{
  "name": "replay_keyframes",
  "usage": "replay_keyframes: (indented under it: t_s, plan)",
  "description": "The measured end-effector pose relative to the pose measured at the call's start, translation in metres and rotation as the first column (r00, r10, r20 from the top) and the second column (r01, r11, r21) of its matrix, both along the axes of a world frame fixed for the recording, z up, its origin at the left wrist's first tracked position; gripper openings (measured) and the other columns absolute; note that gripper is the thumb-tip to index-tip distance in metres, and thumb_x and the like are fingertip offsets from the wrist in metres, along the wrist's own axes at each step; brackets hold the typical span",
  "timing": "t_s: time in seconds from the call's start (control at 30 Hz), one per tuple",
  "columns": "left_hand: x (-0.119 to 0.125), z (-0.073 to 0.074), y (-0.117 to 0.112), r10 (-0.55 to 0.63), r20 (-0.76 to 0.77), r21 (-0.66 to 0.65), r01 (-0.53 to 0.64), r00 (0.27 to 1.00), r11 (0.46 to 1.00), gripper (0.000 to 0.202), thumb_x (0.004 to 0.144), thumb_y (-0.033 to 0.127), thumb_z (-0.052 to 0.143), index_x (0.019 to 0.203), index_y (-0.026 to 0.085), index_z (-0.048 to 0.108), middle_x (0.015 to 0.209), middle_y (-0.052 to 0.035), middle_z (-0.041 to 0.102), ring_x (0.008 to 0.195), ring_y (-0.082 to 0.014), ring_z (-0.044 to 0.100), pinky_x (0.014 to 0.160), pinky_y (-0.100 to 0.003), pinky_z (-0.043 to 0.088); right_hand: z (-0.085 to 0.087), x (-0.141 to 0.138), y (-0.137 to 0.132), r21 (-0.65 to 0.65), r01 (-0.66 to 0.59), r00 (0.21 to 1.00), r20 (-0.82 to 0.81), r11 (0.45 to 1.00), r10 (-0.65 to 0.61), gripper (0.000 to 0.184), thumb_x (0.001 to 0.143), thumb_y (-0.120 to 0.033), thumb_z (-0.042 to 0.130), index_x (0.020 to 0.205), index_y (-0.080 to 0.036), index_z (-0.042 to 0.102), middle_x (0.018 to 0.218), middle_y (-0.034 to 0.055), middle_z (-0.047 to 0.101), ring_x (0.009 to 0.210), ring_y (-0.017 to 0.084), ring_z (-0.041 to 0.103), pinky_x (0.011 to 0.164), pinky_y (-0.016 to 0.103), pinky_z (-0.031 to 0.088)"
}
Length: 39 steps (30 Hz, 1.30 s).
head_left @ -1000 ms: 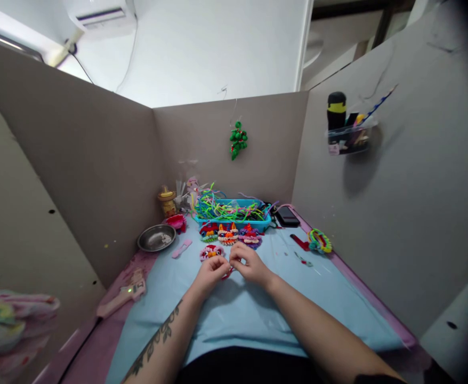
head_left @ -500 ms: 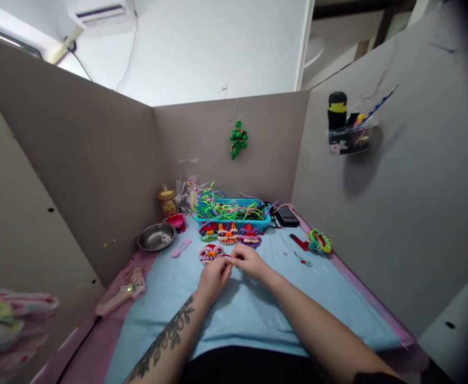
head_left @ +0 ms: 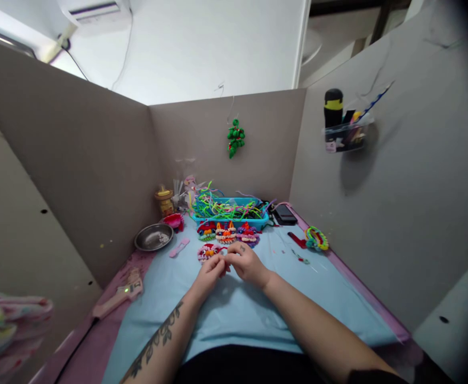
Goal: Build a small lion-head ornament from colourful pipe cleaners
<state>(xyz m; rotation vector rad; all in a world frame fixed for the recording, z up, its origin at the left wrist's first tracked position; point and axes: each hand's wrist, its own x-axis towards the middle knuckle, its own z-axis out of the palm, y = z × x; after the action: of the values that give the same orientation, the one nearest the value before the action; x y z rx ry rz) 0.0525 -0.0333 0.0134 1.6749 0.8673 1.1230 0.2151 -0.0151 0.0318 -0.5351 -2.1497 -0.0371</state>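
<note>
My left hand (head_left: 210,271) and my right hand (head_left: 247,262) meet over the blue cloth, fingertips pinched together. Between them is a thin red pipe cleaner (head_left: 223,249); only a short bit shows, the rest being hidden by my fingers. Just beyond my left hand lies a pink and red fuzzy lion-like face (head_left: 209,252) with an orange nose, close to the fingers. Behind it stand three similar faces in a row: a red and green one (head_left: 207,232), an orange and white one (head_left: 226,233) and a purple and red one (head_left: 248,234).
A blue basket (head_left: 234,218) of coloured pipe cleaners stands at the back. To the left are a metal bowl (head_left: 148,238), a pink clip-like piece (head_left: 179,248) and a glue gun (head_left: 122,298). At right lie red-handled scissors (head_left: 297,240), a yellow-green coil (head_left: 317,239) and a phone (head_left: 284,214).
My hands have drawn closer together, the right shifting left so its fingers touch the left's. The red pipe cleaner shows less between them. The view has shifted slightly.
</note>
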Motion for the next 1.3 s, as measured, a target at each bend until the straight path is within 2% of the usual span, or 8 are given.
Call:
replay_keyframes:
  t_s: [0.2, 0.33, 0.47, 0.6, 0.73, 0.83, 1.13, 1.3]
  plan:
    - [0.000, -0.005, 0.003, -0.008, 0.207, -0.197, 0.049, 0.978, 0.979, 0.033, 0.073, 0.046, 0.060, 0.069, 0.015, 0.052, 0.059, 0.0019, 0.049, 0.050, -0.0079, 0.038, 0.050, -0.022, 0.027, 0.004, 0.000, -0.004, 0.057, 0.040, 0.999, 0.032, 0.998, -0.042, 0.024, 0.084, -0.014, 0.042, 0.088, -0.023, 0.064, 0.083, 0.0055, 0.056, 0.078, 0.018, 0.047, 0.071, 0.033, 0.038]
    - [-0.001, -0.003, 0.003, 0.020, 0.195, -0.192, 0.018, 0.981, 0.981, 0.031, 0.074, 0.045, 0.060, 0.070, 0.015, 0.050, 0.059, 0.0032, 0.047, 0.050, -0.0075, 0.037, 0.050, -0.021, 0.027, 0.005, 0.002, -0.005, 0.031, 0.042, 0.997, 0.057, 0.999, -0.044, 0.020, 0.082, -0.014, 0.044, 0.086, -0.021, 0.062, 0.085, 0.0066, 0.056, 0.080, 0.019, 0.047, 0.073, 0.034, 0.037]
    - [0.000, -0.002, 0.003, 0.117, 0.054, -0.001, -0.118, 0.992, 0.993, 0.029, 0.077, 0.043, 0.056, 0.070, 0.015, 0.054, 0.061, 0.0013, 0.050, 0.056, -0.0104, 0.043, 0.055, -0.022, 0.033, 0.003, 0.001, -0.005, -0.052, 0.047, 0.999, 0.006, 0.998, -0.047, 0.011, 0.079, -0.013, 0.048, 0.077, -0.019, 0.058, 0.083, 0.0067, 0.055, 0.079, 0.019, 0.047, 0.073, 0.034, 0.038]
    - [0.003, -0.002, -0.002, 0.298, -0.058, 0.255, -0.274, 0.953, 0.927, 0.022, 0.080, 0.037, 0.052, 0.073, 0.017, 0.058, 0.068, -0.0020, 0.054, 0.063, -0.0142, 0.047, 0.061, -0.025, 0.036, 0.003, -0.004, -0.003, -0.267, 0.016, 0.992, -0.119, 0.964, -0.049, 0.011, 0.078, -0.011, 0.049, 0.071, -0.019, 0.053, 0.075, 0.0033, 0.051, 0.070, 0.016, 0.048, 0.064, 0.028, 0.038]
    - [0.004, -0.003, -0.007, 0.394, -0.119, 0.458, -0.302, 0.911, 0.836, 0.015, 0.083, 0.028, 0.048, 0.079, 0.019, 0.060, 0.075, -0.0052, 0.057, 0.073, -0.0180, 0.050, 0.070, -0.029, 0.038, 0.000, -0.010, 0.004, -0.486, -0.009, 0.983, -0.164, 0.874, -0.081, 0.015, 0.075, -0.009, 0.051, 0.062, -0.017, 0.049, 0.065, -0.0010, 0.047, 0.062, 0.012, 0.046, 0.056, 0.023, 0.035]
    - [0.003, -0.004, -0.009, 0.394, -0.115, 0.481, -0.295, 0.912, 0.826, 0.015, 0.083, 0.027, 0.048, 0.082, 0.020, 0.061, 0.079, -0.0068, 0.059, 0.078, -0.0199, 0.052, 0.074, -0.032, 0.040, -0.002, -0.010, 0.008, -0.541, -0.021, 0.985, -0.155, 0.841, -0.075, 0.015, 0.072, -0.009, 0.053, 0.061, -0.017, 0.049, 0.063, -0.0023, 0.046, 0.060, 0.011, 0.045, 0.055, 0.022, 0.033]
    - [0.001, -0.007, -0.003, 0.396, -0.083, 0.378, -0.339, 0.915, 0.861, 0.015, 0.079, 0.029, 0.055, 0.086, 0.020, 0.065, 0.082, -0.0070, 0.063, 0.072, -0.0187, 0.055, 0.067, -0.028, 0.041, -0.001, -0.003, 0.002, -0.363, -0.047, 0.990, -0.140, 0.931, -0.005, 0.011, 0.078, -0.009, 0.050, 0.073, -0.018, 0.053, 0.074, 0.0008, 0.048, 0.069, 0.014, 0.048, 0.062, 0.025, 0.038]
    - [0.002, -0.005, -0.003, 0.377, -0.115, 0.384, -0.309, 0.919, 0.870, 0.012, 0.079, 0.028, 0.054, 0.079, 0.019, 0.062, 0.075, -0.0047, 0.059, 0.066, -0.0163, 0.050, 0.062, -0.026, 0.038, -0.001, 0.000, 0.000, -0.315, -0.016, 0.998, -0.067, 0.949, -0.006, 0.012, 0.079, -0.008, 0.048, 0.077, -0.019, 0.053, 0.079, 0.0022, 0.050, 0.071, 0.014, 0.049, 0.064, 0.025, 0.039]
